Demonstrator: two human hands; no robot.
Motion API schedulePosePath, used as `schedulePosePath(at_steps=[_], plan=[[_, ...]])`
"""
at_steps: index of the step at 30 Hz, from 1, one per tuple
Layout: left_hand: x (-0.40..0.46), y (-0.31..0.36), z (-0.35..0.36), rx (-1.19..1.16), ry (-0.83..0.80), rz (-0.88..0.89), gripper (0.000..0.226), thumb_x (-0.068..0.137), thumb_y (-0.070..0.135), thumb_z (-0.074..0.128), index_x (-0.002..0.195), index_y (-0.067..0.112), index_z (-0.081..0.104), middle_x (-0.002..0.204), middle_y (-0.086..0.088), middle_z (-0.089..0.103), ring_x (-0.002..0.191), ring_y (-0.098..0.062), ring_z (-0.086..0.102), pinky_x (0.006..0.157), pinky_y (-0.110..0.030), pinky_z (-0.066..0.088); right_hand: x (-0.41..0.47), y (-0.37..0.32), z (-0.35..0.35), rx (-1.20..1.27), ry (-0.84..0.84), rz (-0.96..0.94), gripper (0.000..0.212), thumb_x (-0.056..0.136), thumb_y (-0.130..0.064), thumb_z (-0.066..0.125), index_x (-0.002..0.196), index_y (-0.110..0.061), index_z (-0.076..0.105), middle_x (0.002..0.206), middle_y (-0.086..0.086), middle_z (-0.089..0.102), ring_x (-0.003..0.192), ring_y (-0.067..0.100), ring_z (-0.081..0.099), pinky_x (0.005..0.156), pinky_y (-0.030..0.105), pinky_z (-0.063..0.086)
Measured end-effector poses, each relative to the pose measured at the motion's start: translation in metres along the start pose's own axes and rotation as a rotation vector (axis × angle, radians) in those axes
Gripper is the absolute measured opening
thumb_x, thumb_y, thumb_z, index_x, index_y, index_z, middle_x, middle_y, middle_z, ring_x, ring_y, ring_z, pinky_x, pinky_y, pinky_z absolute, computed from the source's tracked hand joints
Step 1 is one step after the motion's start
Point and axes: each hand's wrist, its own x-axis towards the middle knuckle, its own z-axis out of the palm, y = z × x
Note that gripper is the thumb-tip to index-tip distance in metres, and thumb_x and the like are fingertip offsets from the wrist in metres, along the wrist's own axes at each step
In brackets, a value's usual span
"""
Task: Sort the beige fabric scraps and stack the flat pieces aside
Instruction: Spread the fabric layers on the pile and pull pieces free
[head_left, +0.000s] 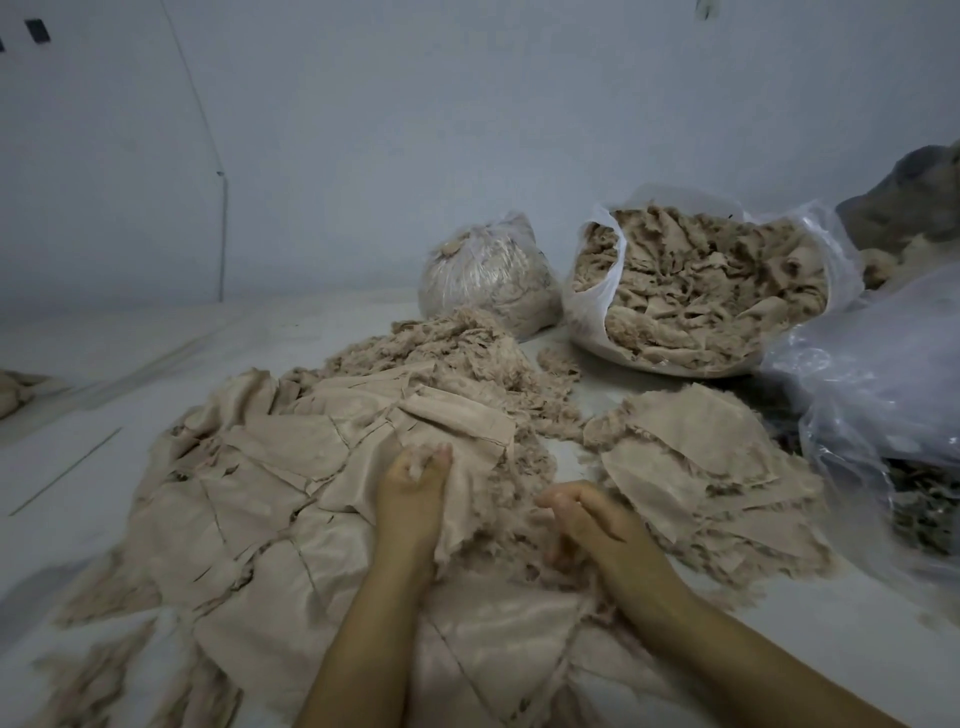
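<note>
Both hands work in the middle of a broad spread of beige fabric scraps (270, 499) on a pale floor (104, 364). The left hand (413, 493) has its fingers curled round the edge of one flat scrap (467, 478), which hangs down between the two hands. The right hand (582, 514) sits just beside it, fingers curled down into frayed fluff; whether it actually pinches any cannot be told (motion blur hides the fingertips). A small stack of flat pieces (711, 467) lies to the right of the right hand, apart from the main spread. Beyond the hands, a mound of shredded fluff (457, 353) rises, and behind it stand a tied clear bag (483, 270) and an open plastic bag (701, 291), both full of beige scraps. More crumpled plastic (883, 374) lies at the far right.
</note>
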Motion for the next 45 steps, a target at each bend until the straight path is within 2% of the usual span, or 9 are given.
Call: schedulePosePath(at_steps=[5, 14, 19, 21, 26, 34, 37, 42, 45], plan=[[-0.029, -0.001, 0.021, -0.090, -0.431, -0.015, 0.015, 0.087, 0.022, 0.066, 0.076, 0.012, 0.066, 0.074, -0.009, 0.069, 0.068, -0.020, 0.064, 0.060, -0.030, 0.054, 0.007, 0.005, 0.011, 0.106, 0.124, 0.054, 0.027, 0.084, -0.036, 0.064, 0.074, -0.011, 0.057, 0.068, 0.003, 0.055, 0.065, 0.016, 0.051, 0.062, 0.025, 0.043], [-0.013, 0.004, 0.010, -0.223, -0.326, -0.078, 0.011, 0.094, 0.000, 0.049, 0.091, 0.003, 0.059, 0.068, -0.008, 0.064, 0.047, -0.008, 0.055, 0.043, -0.019, 0.048, 0.037, -0.023, -0.047, 0.202, 0.591, -0.017, 0.027, 0.094, -0.023, 0.058, 0.068, -0.017, 0.055, 0.046, -0.003, 0.049, 0.041, 0.011, 0.044, 0.042, 0.022, 0.037], [-0.006, 0.012, -0.023, 0.245, -0.653, 0.142, 0.009, 0.090, 0.011, 0.062, 0.095, 0.017, 0.066, 0.076, 0.002, 0.070, 0.063, -0.007, 0.063, 0.059, -0.018, 0.051, 0.045, -0.047, -0.101, -0.672, 0.792, 0.067, 0.030, 0.088, -0.032, 0.061, 0.111, -0.013, 0.058, 0.119, 0.014, 0.053, 0.112, 0.032, 0.049, 0.094, 0.042, 0.043], [-0.004, 0.016, -0.042, 0.601, -0.848, 0.280, 0.011, 0.085, 0.027, 0.069, 0.097, 0.028, 0.069, 0.086, 0.010, 0.071, 0.078, -0.001, 0.065, 0.072, -0.015, 0.051, 0.028, -0.041, -0.079, -0.679, 0.700, -0.088, 0.017, 0.089, -0.025, 0.062, 0.105, -0.021, 0.058, 0.116, 0.007, 0.054, 0.106, 0.021, 0.053, 0.088, 0.031, 0.046], [-0.003, 0.002, -0.054, 1.219, -0.947, 0.649, 0.022, 0.091, 0.033, 0.058, 0.109, 0.023, 0.066, 0.104, 0.011, 0.061, 0.098, -0.003, 0.050, 0.089, -0.017, 0.036, -0.010, -0.001, 0.004, -0.569, -0.201, -0.041, 0.009, 0.089, -0.028, 0.065, 0.097, -0.026, 0.067, 0.087, -0.010, 0.063, 0.079, -0.002, 0.057, 0.071, 0.011, 0.045], [-0.027, 0.011, -0.013, 0.499, -0.844, 0.634, 0.017, 0.089, 0.021, 0.051, 0.080, 0.033, 0.061, 0.084, 0.023, 0.060, 0.081, 0.002, 0.057, 0.074, -0.009, 0.040, 0.004, -0.006, 0.012, -0.398, -0.135, -0.084, 0.016, 0.082, -0.038, 0.072, 0.081, -0.022, 0.066, 0.066, -0.013, 0.056, 0.061, -0.001, 0.047, 0.060, 0.017, 0.037], [-0.015, 0.003, -0.007, 0.512, -0.658, 0.539, 0.020, 0.098, 0.024, 0.046, 0.082, 0.031, 0.057, 0.082, 0.016, 0.062, 0.077, -0.002, 0.058, 0.073, -0.021, 0.044, 0.010, -0.003, 0.006, -0.272, 0.114, -0.037, 0.037, 0.088, -0.022, 0.067, 0.055, -0.020, 0.051, 0.049, -0.013, 0.040, 0.049, 0.000, 0.036, 0.052, 0.019, 0.029], [-0.005, -0.007, -0.008, 0.487, -0.347, 0.435, 0.031, 0.097, 0.023, 0.048, 0.069, 0.019, 0.058, 0.064, 0.007, 0.058, 0.062, -0.001, 0.052, 0.065, -0.023, 0.042, 0.012, 0.000, -0.015, -0.050, 0.341, -0.017, 0.035, 0.094, -0.023, 0.058, 0.069, 0.000, 0.049, 0.063, 0.002, 0.046, 0.062, 0.013, 0.044, 0.061, 0.029, 0.036], [-0.014, 0.002, 0.002, 0.441, -0.590, 0.302, 0.041, 0.089, 0.049, 0.047, 0.080, 0.013, 0.066, 0.070, 0.009, 0.061, 0.065, -0.004, 0.054, 0.069, -0.026, 0.048, 0.010, 0.004, -0.007, 0.020, 0.235, 0.022, 0.031, 0.094, -0.026, 0.058, 0.073, -0.004, 0.051, 0.070, 0.003, 0.050, 0.069, 0.017, 0.047, 0.068, 0.032, 0.038]])
